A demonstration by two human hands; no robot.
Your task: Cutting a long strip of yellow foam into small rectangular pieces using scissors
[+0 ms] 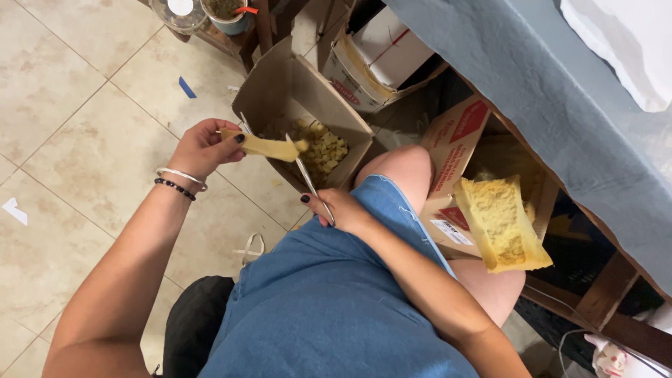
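Left arm extends from 7 o'clock toward centre frame, forearm raised, two bracelets (pixel 179 180) at the wrist. Left hand (pixel 203 148) has its fingers pinched on one end of a yellow foam strip (pixel 268 147), which is held level and points toward 3 o'clock. Right arm crosses the blue denim lap from 5 o'clock. Right hand (pixel 338 208) has its fingers closed through the handles of scissors (pixel 302 170); the blades stand parted around the strip's free end. An open cardboard box (pixel 280 87) at 12 o'clock holds cut foam pieces (pixel 323 148). A large foam block (pixel 501 224) rests at 3 o'clock.
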